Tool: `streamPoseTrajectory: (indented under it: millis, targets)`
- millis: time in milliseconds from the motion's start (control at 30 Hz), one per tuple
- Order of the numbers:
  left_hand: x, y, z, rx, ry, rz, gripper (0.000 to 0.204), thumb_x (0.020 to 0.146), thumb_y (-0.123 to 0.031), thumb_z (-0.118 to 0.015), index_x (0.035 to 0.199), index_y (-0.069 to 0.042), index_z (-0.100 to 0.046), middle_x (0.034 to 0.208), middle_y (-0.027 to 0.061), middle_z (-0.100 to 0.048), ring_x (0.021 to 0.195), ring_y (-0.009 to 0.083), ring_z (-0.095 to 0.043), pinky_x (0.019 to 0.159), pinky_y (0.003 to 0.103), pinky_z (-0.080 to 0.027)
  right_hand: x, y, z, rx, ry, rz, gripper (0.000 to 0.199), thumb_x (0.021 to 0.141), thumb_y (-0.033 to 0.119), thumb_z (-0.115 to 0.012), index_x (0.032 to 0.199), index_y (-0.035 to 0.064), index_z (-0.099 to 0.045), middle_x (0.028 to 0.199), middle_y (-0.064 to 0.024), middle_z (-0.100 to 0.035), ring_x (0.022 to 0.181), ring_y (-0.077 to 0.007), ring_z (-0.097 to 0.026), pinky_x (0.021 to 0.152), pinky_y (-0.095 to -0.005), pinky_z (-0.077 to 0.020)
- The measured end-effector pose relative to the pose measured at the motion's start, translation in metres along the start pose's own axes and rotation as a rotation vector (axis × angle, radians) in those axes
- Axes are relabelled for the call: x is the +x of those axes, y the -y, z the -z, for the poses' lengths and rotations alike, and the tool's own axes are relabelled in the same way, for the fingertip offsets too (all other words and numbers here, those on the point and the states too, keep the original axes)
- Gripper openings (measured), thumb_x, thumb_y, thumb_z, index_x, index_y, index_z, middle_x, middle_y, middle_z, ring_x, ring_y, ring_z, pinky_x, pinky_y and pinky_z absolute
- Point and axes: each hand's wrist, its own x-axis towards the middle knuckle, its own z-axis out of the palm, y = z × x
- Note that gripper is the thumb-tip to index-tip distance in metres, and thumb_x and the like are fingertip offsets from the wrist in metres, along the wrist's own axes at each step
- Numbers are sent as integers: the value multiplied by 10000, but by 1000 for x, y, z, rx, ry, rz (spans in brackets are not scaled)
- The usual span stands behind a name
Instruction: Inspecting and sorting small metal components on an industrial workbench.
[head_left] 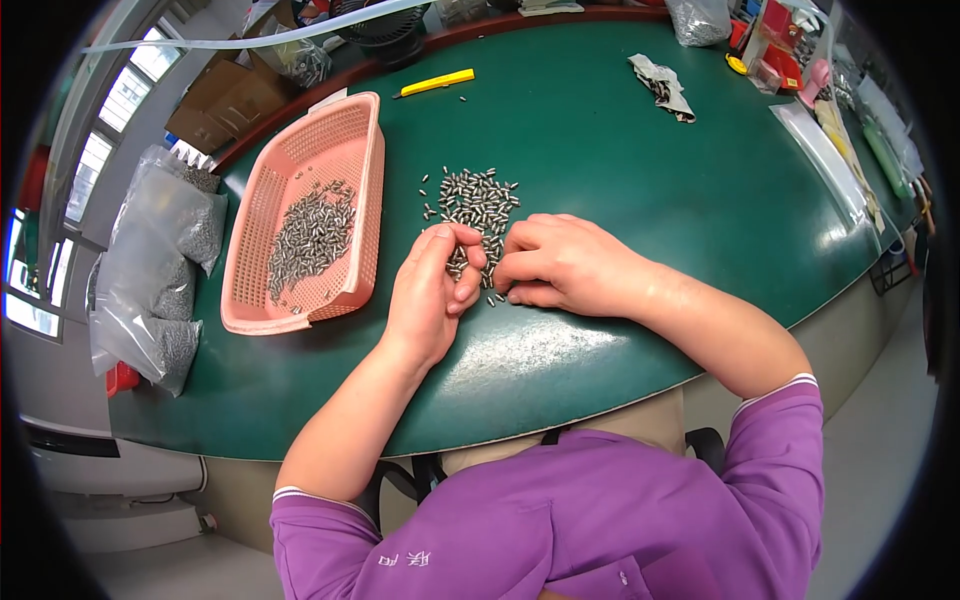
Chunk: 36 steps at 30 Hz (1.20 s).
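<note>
- Two hands meet at the near edge of a pile of small metal pins [477, 203] on the green table [620, 150].
- Left hand [432, 290]: fingers curled, pinching several pins.
- Right hand [560, 263]: fingers bent down, fingertips on loose pins.
- A pink basket [340, 140] holding more pins lies left.

Basket [262, 225] left of pin pile [476, 200], hands just before it.

Small shiny metal pins [478, 205] heaped loosely on the green table [600, 150]
</note>
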Motion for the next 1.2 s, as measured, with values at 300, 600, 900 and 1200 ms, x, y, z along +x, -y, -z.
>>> streamPoseTrajectory:
  millis: [300, 600, 900, 1200]
  targets:
    - [-5, 0, -6, 135, 77, 25, 97, 945, -136, -485, 997, -59, -515, 806, 27, -533, 512, 41, -361, 428, 172, -265, 4, 0, 3, 142, -210, -129, 78, 813, 108, -645, 873, 81, -602, 854, -54, -562, 847, -242, -557, 763, -352, -460]
    - [-6, 0, -6, 76, 194, 120, 110, 934, -118, -529, 1021, -59, -499, 793, 35, -538, 527, 42, -376, 440, 176, -269, 6, 1, 6, 313, -297, -119, 92, 807, 56, -649, 893, 56, -616, 861, -57, -590, 822, -206, -576, 714, -310, -475]
    - [-4, -3, -6, 86, 143, 70, 205, 976, -207, -384, 947, -38, -496, 792, 68, -517, 495, 81, -343, 427, 201, -269, -1, -5, 3, 140, -84, -115, 152, 771, 135, -692, 902, 96, -624, 897, -54, -584, 856, -250, -571, 736, -368, -479]
    - [-3, -2, -3, 99, 93, 30, 242, 979, -233, -372, 955, -35, -509, 791, 66, -520, 508, 88, -357, 436, 206, -278, 0, -3, 1, 18, 32, 25, 105, 773, 196, -670, 861, 145, -644, 867, -30, -560, 874, -238, -553, 770, -378, -463]
